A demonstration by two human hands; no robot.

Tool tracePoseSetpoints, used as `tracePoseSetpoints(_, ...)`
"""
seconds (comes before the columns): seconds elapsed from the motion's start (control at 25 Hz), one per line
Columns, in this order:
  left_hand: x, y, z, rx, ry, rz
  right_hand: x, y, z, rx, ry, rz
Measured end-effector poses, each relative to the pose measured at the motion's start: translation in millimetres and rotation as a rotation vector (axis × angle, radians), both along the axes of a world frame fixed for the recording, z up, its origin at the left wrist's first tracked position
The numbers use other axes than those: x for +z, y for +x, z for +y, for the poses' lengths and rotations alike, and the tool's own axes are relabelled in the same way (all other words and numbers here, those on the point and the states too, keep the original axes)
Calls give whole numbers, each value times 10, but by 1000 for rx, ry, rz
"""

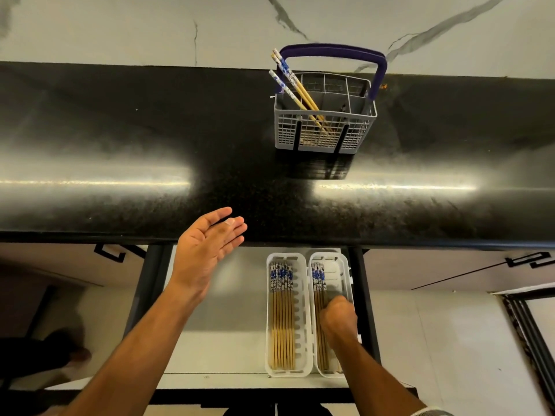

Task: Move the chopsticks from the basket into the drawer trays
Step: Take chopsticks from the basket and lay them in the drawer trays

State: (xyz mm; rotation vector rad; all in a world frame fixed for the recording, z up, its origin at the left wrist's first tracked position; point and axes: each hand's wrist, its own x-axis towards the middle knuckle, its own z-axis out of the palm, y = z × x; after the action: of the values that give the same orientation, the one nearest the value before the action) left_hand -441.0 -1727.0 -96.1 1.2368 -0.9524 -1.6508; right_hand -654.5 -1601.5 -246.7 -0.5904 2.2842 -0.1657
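Hands come first, low in the frame. The right hand is curled down in the right tray; I cannot tell if it holds anything. Beside it, the left tray is full. The left hand is wide open and holds nothing. Up on the black surface, chopsticks lean in the basket. A rough grab could tip it.

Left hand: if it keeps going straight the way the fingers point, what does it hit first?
Probably nothing soon. The left hand points up-right over bare counter; the basket looks rightward of that line, depth unclear.
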Motion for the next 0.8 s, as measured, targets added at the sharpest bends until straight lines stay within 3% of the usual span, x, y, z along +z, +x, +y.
tracePoseSetpoints(0.8, -27, 119, 41, 32, 15, 34, -36, 77, 100, 172, -12, 119)
